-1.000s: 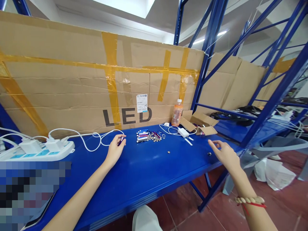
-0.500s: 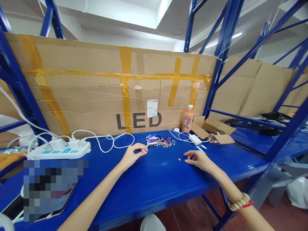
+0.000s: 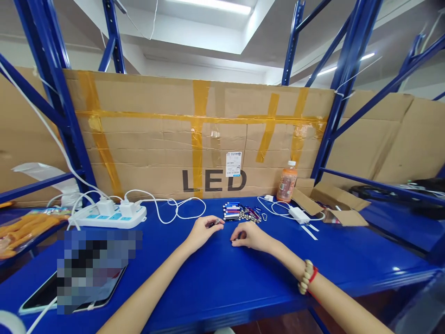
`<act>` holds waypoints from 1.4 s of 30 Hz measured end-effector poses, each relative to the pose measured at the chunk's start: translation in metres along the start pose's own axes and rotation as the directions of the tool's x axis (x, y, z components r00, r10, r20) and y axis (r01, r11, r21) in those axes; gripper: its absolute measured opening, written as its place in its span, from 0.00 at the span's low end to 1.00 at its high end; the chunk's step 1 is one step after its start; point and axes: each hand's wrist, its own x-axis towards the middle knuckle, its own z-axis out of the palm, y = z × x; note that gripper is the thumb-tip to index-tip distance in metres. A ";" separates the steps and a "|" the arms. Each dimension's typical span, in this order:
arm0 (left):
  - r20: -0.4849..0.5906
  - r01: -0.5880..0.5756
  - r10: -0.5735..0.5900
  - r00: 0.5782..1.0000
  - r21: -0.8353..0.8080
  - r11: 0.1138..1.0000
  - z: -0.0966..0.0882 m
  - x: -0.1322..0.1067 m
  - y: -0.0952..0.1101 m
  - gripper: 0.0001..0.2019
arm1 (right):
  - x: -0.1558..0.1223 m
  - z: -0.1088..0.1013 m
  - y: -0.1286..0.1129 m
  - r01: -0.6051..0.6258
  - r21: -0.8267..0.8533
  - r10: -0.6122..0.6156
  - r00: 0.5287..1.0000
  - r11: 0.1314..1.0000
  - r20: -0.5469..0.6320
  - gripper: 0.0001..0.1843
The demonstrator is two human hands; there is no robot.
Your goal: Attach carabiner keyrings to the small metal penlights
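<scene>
- Apparently, the step in hand is fingertip handling of a small dark piece (image 3: 216, 222), partly hidden; the next move seems to call for a light, steady pinch.
- Left hand (image 3: 202, 233): gripping that piece between thumb and fingers, forearm entering from seven o'clock.
- Right hand (image 3: 253, 235): at three o'clock from the left, fingers curled low over the blue tabletop (image 3: 208, 292); I cannot tell whether they hold anything.
- Small tubes (image 3: 232, 211): at two o'clock from the left hand.
</scene>
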 end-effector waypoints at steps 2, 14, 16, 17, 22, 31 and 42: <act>-0.033 -0.007 0.008 0.999 0.034 0.999 -0.003 0.002 -0.004 0.11 | 0.021 0.009 -0.013 0.040 -0.079 -0.039 0.999 0.996 0.016 0.09; -0.128 -0.051 0.030 0.991 -0.162 0.985 -0.006 0.002 0.005 0.11 | 0.045 0.025 -0.035 -0.024 -0.159 0.023 1.000 0.987 -0.009 0.09; -0.119 -0.067 0.049 0.992 -0.147 0.987 -0.006 0.002 0.002 0.10 | 0.042 0.026 -0.036 -0.025 -0.179 0.022 1.000 0.983 -0.019 0.08; -0.117 -0.074 0.057 0.991 -0.142 0.987 -0.006 0.002 0.002 0.09 | 0.041 0.026 -0.037 -0.023 -0.189 0.018 0.999 0.982 -0.027 0.08; -0.145 -0.072 0.064 0.987 -0.050 0.996 -0.005 -0.003 0.009 0.11 | 0.039 0.026 -0.038 -0.006 -0.228 -0.010 0.997 0.974 -0.072 0.07; -0.126 0.004 -0.024 0.992 -0.152 0.988 -0.007 -0.001 0.004 0.12 | 0.049 0.024 -0.030 -0.015 0.323 0.123 0.940 0.946 -0.317 0.13; -0.088 0.038 -0.053 0.995 -0.160 0.986 -0.006 0.001 -0.003 0.10 | 0.046 0.015 -0.041 -0.120 0.779 0.414 0.890 0.615 -0.189 0.17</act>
